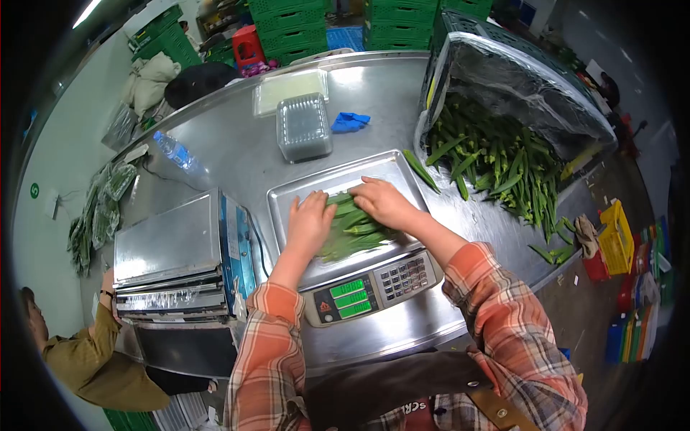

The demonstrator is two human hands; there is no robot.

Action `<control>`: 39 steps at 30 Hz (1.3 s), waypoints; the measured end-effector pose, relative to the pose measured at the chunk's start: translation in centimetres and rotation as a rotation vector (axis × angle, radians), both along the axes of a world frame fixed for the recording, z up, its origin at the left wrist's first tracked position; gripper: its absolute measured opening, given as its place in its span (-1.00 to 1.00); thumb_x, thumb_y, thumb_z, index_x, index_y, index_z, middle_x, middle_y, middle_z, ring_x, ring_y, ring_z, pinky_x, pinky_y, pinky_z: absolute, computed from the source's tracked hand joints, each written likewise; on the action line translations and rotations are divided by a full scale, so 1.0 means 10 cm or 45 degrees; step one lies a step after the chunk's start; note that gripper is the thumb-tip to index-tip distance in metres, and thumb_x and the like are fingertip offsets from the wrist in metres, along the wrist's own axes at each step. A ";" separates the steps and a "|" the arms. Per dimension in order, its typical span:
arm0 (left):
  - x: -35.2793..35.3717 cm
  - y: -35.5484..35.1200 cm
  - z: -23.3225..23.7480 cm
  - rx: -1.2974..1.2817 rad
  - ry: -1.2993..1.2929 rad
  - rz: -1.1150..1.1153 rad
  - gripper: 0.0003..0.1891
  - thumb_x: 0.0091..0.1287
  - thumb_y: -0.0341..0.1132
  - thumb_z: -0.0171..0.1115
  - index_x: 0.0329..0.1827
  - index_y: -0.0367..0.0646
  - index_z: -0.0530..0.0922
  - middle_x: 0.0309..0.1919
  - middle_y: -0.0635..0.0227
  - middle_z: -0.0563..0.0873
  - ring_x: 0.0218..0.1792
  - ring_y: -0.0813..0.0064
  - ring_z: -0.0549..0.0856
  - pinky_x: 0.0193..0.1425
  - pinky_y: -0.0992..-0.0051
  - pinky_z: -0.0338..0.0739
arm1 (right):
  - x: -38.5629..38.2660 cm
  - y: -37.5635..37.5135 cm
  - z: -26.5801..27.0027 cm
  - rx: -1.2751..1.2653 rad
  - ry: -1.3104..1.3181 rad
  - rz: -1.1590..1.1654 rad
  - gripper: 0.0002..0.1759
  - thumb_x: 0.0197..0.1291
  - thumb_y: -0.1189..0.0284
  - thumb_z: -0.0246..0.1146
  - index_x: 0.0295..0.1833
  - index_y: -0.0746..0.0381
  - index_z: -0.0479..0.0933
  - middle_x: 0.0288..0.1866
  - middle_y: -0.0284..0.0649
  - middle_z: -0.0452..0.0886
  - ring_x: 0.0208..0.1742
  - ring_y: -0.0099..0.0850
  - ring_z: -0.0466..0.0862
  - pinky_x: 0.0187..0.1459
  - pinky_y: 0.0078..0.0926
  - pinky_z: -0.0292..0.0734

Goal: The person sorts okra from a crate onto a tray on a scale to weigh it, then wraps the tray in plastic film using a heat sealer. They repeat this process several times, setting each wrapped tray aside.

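Note:
On the steel pan [287, 201] of a digital scale [352, 298] lies a bundle of green okra [352, 233], which seems to sit in a clear tray. My left hand [310, 224] rests on the bundle's left side with its fingers apart. At the upper right of the bundle, my right hand [384, 205] touches the pods, its fingers spread over them. The scale's display is lit green. A large okra pile [503, 158] spills from a lined crate [517, 65] at the right, and one loose pod [421, 171] lies beside the pan.
Behind the scale are stacked clear trays [305, 126], a blue cloth [350, 122] and a pale tray [269, 93]. A wrapping machine [172, 241] and a water bottle [175, 152] are on the left. Another person [93, 359] stands at lower left.

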State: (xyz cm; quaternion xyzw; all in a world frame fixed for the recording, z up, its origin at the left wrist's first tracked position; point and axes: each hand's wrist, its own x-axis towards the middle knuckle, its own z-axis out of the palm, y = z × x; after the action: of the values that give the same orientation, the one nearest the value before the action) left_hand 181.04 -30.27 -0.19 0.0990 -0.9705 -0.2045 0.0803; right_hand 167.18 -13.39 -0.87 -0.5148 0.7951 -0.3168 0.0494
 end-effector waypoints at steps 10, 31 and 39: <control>0.49 -0.09 -0.22 0.676 0.190 0.535 -0.49 0.23 -0.51 0.01 0.31 -0.25 0.31 -0.02 -0.01 0.51 -0.03 0.08 0.55 0.10 0.26 0.45 | -0.24 0.53 -0.16 0.311 -0.415 -0.455 -0.71 0.29 0.36 0.08 -0.13 0.38 0.56 -0.48 -0.21 0.61 -0.62 -0.44 0.55 -0.54 -0.46 0.49; 2.95 -2.94 0.90 0.759 0.245 0.643 -0.37 0.14 -0.49 0.06 0.38 -0.14 0.27 0.01 0.18 0.59 -0.36 0.56 0.57 -0.20 0.52 0.51 | 1.87 -2.67 0.77 0.006 -1.246 -0.041 -0.73 0.18 0.41 0.26 -0.10 0.35 0.44 -0.47 -0.24 0.52 -0.61 -0.54 0.50 -0.65 -0.56 0.44; 3.68 -3.99 0.32 0.707 0.351 0.492 -0.52 0.26 -0.46 0.09 0.28 -0.26 0.35 0.09 0.09 0.56 -0.20 0.40 0.61 0.02 0.46 0.48 | 2.74 -3.37 0.64 0.056 -0.583 -0.289 -0.76 0.07 0.47 0.27 -0.18 0.38 0.51 -0.45 -0.20 0.56 -0.56 -0.45 0.55 -0.48 -0.47 0.47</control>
State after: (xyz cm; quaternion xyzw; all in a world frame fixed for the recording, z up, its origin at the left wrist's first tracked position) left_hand 217.83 -70.19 3.00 0.2702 -0.8214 -0.4528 0.2175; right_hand 194.59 -47.04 5.51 -0.3360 0.8225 -0.4113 0.2035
